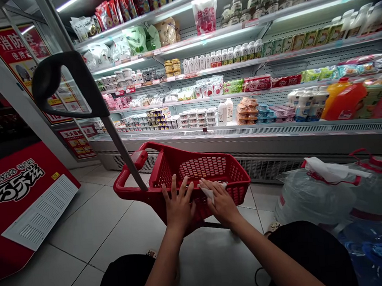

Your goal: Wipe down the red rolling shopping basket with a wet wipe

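A red plastic rolling shopping basket stands in front of my knees, its perforated inside showing nothing in it. From its left end rises a grey pull rod topped by a black looped handle. My left hand is open, fingers spread, against the near rim. Beside it, my right hand presses a white tissue to the same rim, with the tissue showing under and between its fingers. The palm sides of both hands are hidden.
A refrigerated shelf with dairy and drinks runs behind the basket. To the right stand large water bottles with a white cloth or paper over a red handle. A red freezer cabinet is at left, on the tiled floor.
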Demonstrator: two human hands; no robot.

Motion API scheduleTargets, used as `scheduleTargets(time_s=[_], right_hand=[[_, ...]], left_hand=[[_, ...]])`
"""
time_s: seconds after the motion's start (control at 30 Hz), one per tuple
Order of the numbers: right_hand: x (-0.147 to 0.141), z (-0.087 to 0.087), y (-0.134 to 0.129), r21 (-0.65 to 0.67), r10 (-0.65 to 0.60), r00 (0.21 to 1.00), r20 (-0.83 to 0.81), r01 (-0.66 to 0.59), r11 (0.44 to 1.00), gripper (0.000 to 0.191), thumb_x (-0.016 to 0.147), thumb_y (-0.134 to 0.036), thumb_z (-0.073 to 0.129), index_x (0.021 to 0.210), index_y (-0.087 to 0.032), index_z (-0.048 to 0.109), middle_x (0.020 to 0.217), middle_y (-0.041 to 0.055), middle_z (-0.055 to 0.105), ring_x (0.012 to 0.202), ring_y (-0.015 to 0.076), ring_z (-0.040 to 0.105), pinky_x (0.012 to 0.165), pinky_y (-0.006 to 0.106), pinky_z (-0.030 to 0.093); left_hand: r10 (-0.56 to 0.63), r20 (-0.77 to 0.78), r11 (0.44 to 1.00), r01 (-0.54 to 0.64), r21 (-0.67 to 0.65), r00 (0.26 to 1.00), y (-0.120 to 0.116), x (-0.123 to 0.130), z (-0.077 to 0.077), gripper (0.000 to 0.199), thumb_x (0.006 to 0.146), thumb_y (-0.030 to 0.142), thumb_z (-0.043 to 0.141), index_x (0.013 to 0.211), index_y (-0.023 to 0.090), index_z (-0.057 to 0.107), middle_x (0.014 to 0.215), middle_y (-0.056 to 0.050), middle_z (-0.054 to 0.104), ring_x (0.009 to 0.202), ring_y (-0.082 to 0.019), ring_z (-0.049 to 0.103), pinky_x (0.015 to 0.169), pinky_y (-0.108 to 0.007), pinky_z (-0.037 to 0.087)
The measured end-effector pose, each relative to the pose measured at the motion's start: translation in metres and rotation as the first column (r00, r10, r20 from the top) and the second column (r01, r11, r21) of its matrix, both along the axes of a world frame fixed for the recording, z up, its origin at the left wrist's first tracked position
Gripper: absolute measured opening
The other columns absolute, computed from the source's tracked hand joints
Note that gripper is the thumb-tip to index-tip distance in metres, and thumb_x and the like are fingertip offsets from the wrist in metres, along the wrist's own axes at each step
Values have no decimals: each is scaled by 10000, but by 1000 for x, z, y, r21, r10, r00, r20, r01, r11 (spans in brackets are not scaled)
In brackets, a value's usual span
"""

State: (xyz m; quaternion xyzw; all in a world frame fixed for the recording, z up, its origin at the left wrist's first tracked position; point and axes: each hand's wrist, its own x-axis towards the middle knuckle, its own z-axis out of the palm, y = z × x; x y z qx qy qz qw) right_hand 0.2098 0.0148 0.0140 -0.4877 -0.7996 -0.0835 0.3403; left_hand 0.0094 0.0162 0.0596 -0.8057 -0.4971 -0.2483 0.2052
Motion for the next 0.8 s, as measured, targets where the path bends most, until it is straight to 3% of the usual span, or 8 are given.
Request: scheduleTargets(time_s=[0.13,0.23,0.33,0.5,0.57,0.67,0.8], right_hand=[[62,-12,-4,-43,-112,988,-101,108,993,591,1022,-229,318,1604,-251,414,1600,18,503,1467,219,441,1237,480,359],[87,-17,-6,-81,-221,954,-203,209,975,544,1031,-266,311,1539,-254,507,1510,32,593,1398,240,507,1196,506,411],[68,-15,-6,-97,-262,931,-256,245,965,524,1033,-281,313,1496,-225,553,1448,55,640,1355,252,530,1177,502,428],[-14,3,-12,-38,-4,992,-128,-1,999,571,1023,-228,324,1579,-173,440,1592,49,514,1457,227,429,1269,478,293],[-28,10,-14,-43,55,995,-84,-59,997,595,1021,-220,336,1613,-178,385,1616,49,483,1462,224,423,1262,466,302],[-12,13,-15,-73,42,997,-62,-47,996,569,1027,-230,347,1588,-214,445,1515,55,591,1359,242,521,1192,456,389],[35,1,-19,-106,-132,987,-86,123,987,518,1042,-264,335,1503,-220,565,1225,89,730,1148,269,628,1048,464,493]], left_hand=[[3,7,1000,-3,6,1000,-3,-5,3,618,889,380,708,1492,321,584,1683,-2,364,1606,-416,123,1255,-693,-128],[-6,30,1000,6,0,1000,-4,-4,3,603,881,397,720,1470,334,605,1676,7,379,1605,-426,109,1250,-702,-132],[-21,58,1000,22,-4,998,-5,-1,1,577,865,399,732,1432,339,640,1661,3,413,1606,-435,92,1243,-718,-129],[-44,72,999,45,-20,996,-7,-2,-1,561,850,368,734,1405,343,654,1658,19,418,1608,-433,68,1237,-712,-146],[-45,59,998,48,-37,997,-8,-6,1,558,857,334,717,1410,356,644,1661,27,410,1611,-416,75,1238,-701,-150],[-39,29,997,41,-64,999,-7,-14,7,509,865,314,703,1370,370,668,1658,26,413,1616,-390,81,1247,-691,-131],[-28,5,998,28,-60,1000,-1,-24,17,411,895,395,693,1305,363,714,1660,11,416,1616,-394,84,1256,-703,-88]])
